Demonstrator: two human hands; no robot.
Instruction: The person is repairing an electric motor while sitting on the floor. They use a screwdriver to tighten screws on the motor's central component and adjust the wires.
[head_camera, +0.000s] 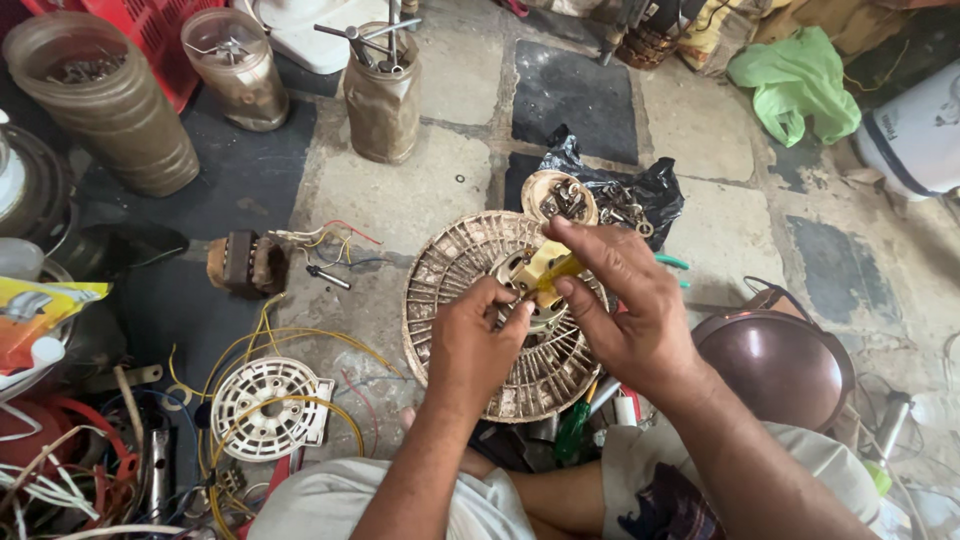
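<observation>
A dirty round slotted fan grille (450, 270) lies on the floor in front of me, with a pale motor hub (518, 272) at its centre. My left hand (472, 345) pinches something small at the hub; the item itself is too small to make out. My right hand (625, 300) grips a yellow-handled screwdriver (553, 272) whose tip points into the hub beside the left fingers. Both hands cover much of the grille's middle.
A small bowl of screws (560, 197) rests on a black plastic bag (640, 190) behind the grille. A wired motor (245, 262), white slotted disc (265, 405), yellow wires (300, 340), dusty jars (382, 95), brown dome (775, 365), and green-handled tool (572, 432) surround me.
</observation>
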